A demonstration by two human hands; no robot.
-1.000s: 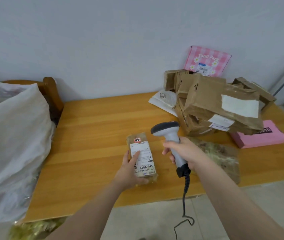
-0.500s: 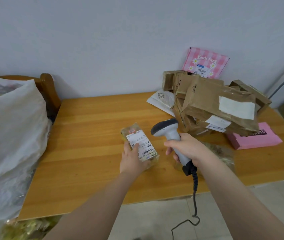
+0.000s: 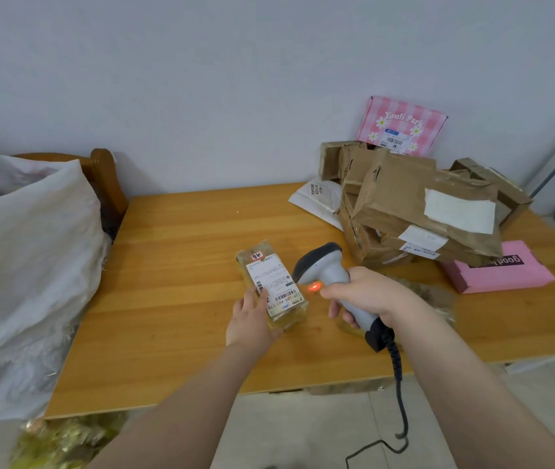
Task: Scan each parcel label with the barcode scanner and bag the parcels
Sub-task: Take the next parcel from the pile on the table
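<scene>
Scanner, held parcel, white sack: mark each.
scanner (image 3: 332,271), head view, light grey neck below the dark head.
held parcel (image 3: 274,283), head view, middle of its white label.
white sack (image 3: 25,265), head view, its bulging front side.

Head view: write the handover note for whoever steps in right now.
Left hand holds the small parcel, label up, on the table.
Right hand grips the barcode scanner, head turned toward that label, a red light lit on it.
White sack stands beside the table's left end, contents hidden.
Done: cannot tell whether this label has read.
Left: bag this parcel, then scan and bag the cardboard pile, white mailer, checked pink box and flat pink box at the right.
</scene>
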